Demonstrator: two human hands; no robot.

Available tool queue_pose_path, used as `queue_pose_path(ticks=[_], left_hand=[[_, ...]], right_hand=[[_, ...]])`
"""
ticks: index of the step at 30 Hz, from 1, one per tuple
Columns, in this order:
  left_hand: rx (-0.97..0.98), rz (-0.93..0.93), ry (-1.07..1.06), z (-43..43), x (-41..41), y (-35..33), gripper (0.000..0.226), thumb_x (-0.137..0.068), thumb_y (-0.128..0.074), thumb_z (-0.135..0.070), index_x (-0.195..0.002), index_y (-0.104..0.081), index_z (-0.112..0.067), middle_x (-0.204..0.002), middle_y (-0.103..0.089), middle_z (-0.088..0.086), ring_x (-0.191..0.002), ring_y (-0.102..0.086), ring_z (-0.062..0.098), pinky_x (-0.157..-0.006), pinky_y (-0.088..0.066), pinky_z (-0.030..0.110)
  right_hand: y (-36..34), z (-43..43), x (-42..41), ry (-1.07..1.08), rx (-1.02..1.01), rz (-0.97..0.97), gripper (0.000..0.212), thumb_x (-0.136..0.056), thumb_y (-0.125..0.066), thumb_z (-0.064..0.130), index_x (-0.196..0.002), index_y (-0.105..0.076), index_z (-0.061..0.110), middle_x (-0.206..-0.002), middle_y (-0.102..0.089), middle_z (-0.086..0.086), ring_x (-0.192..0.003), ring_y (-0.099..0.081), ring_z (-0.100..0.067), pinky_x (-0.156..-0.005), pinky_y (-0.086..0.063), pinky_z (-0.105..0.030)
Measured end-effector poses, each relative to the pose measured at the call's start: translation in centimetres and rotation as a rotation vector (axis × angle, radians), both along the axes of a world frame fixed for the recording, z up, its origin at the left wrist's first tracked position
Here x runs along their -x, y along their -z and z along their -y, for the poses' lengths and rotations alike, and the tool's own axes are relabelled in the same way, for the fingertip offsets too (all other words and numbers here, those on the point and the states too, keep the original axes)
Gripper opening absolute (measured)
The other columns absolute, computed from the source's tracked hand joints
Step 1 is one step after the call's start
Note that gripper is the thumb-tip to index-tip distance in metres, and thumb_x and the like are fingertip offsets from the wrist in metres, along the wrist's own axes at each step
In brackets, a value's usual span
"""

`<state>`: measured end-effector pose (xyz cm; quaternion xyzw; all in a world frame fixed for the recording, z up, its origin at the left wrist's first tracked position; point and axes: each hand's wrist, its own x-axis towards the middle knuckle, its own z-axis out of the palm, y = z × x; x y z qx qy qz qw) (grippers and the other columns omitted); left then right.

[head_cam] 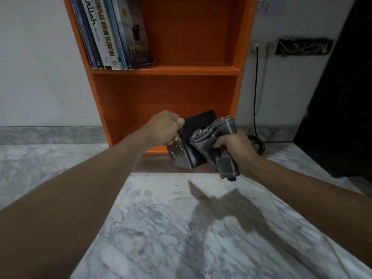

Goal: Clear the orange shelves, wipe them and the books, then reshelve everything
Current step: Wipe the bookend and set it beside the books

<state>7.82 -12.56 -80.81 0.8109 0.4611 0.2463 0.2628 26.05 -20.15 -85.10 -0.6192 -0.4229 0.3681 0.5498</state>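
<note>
An orange bookshelf (165, 70) stands against the white wall. Several books (112, 33) lean to the left on its upper board. Nothing stands in the lower compartment (165, 101). In front of that compartment my left hand (165, 127) grips a dark book (193, 137) by its left edge, held above the floor. My right hand (233, 146) is closed on a folded grey checked cloth (215, 133), which is pressed against the book's cover.
The floor is grey-white marble (181, 228) with a matching skirting strip (50, 134). A wall socket with a black cable (256, 81) is right of the shelf, the cable coiled on the floor. Dark furniture (342, 97) fills the right side.
</note>
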Motion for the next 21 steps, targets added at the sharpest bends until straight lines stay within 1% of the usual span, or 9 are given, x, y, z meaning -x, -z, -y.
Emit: queue_pose_path(ticks=[4,7,10,13,15,16,18,19,21], left_hand=[[0.063,0.088,0.037,0.4,-0.8,-0.8,0.026,-0.106,-0.042,-0.028,-0.088,-0.057,-0.016,-0.054,-0.050,-0.002,-0.039,-0.044,0.006,-0.044,-0.037,0.023],[0.151,0.136,0.139,0.6,-0.7,-0.7,0.031,-0.105,-0.043,-0.030,-0.093,-0.061,-0.008,-0.051,-0.046,-0.005,-0.040,-0.041,0.006,-0.045,-0.036,0.023],[0.148,0.312,0.160,0.8,-0.5,-0.6,0.035,-0.104,-0.042,-0.036,-0.095,-0.060,-0.008,-0.055,-0.045,-0.007,-0.045,-0.040,0.005,-0.045,-0.035,0.020],[-0.024,0.466,-0.131,-0.7,0.7,-0.1,0.033,-0.104,-0.042,-0.034,-0.098,-0.063,-0.009,-0.070,-0.051,-0.008,-0.063,-0.049,0.008,-0.062,-0.041,0.025],[-0.073,0.441,-0.362,-1.8,2.4,1.1,0.031,-0.104,-0.043,-0.032,-0.083,-0.059,-0.015,-0.072,-0.051,-0.004,-0.066,-0.049,0.012,-0.065,-0.040,0.031],[0.024,0.461,-0.397,-2.1,3.4,1.6,0.031,-0.103,-0.043,-0.034,-0.080,-0.056,-0.017,-0.074,-0.052,-0.001,-0.069,-0.050,0.015,-0.065,-0.040,0.032],[0.441,0.602,-0.297,-1.8,4.7,2.2,0.035,-0.103,-0.039,-0.044,-0.092,-0.059,-0.017,-0.091,-0.060,-0.001,-0.083,-0.056,0.018,-0.068,-0.043,0.035],[0.629,0.687,-0.202,-1.3,5.3,2.3,0.037,-0.103,-0.036,-0.047,-0.103,-0.061,-0.020,-0.102,-0.065,-0.001,-0.093,-0.060,0.019,-0.071,-0.044,0.037],[0.752,0.787,-0.055,-0.5,5.6,2.1,0.036,-0.104,-0.035,-0.040,-0.119,-0.062,-0.021,-0.118,-0.069,0.004,-0.105,-0.066,0.024,-0.076,-0.050,0.043]], right_hand=[[-1.0,-0.7,-0.2,0.187,0.045,-0.234,0.015,-0.060,-0.054,-0.003,-0.072,-0.057,0.006,-0.078,-0.061,-0.018,-0.073,-0.064,-0.037,-0.073,-0.057,-0.053],[-0.9,-0.5,0.1,0.257,0.018,-0.307,0.016,-0.060,-0.049,-0.003,-0.068,-0.047,0.010,-0.068,-0.052,-0.011,-0.065,-0.056,-0.029,-0.062,-0.051,-0.039],[-0.6,-0.8,-0.2,0.219,0.022,-0.398,0.018,-0.057,-0.044,-0.003,-0.066,-0.040,0.012,-0.063,-0.047,-0.006,-0.055,-0.053,-0.025,-0.061,-0.048,-0.035],[-0.8,-0.8,-0.6,0.137,0.027,-0.512,0.020,-0.049,-0.042,0.002,-0.064,-0.037,0.016,-0.062,-0.045,-0.004,-0.052,-0.050,-0.023,-0.061,-0.049,-0.033],[-0.6,-1.0,-1.2,0.068,0.045,-0.583,0.020,-0.050,-0.043,0.005,-0.068,-0.042,0.015,-0.069,-0.053,-0.009,-0.065,-0.055,-0.029,-0.078,-0.052,-0.040],[-0.3,-1.4,-1.8,0.031,0.048,-0.604,0.025,-0.050,-0.046,0.005,-0.074,-0.046,0.014,-0.081,-0.056,-0.014,-0.077,-0.056,-0.032,-0.091,-0.048,-0.046],[0.2,-1.7,-2.4,0.013,0.050,-0.608,0.039,-0.047,-0.050,0.006,-0.085,-0.049,0.014,-0.105,-0.050,-0.013,-0.095,-0.049,-0.032,-0.104,-0.036,-0.054],[0.3,-1.7,-2.6,0.008,0.064,-0.592,0.040,-0.049,-0.049,0.006,-0.088,-0.051,0.014,-0.107,-0.050,-0.014,-0.097,-0.049,-0.032,-0.104,-0.035,-0.057],[0.4,-1.7,-2.4,-0.003,0.090,-0.571,0.034,-0.064,-0.046,0.008,-0.096,-0.055,0.010,-0.105,-0.057,-0.018,-0.099,-0.056,-0.035,-0.098,-0.042,-0.060]])
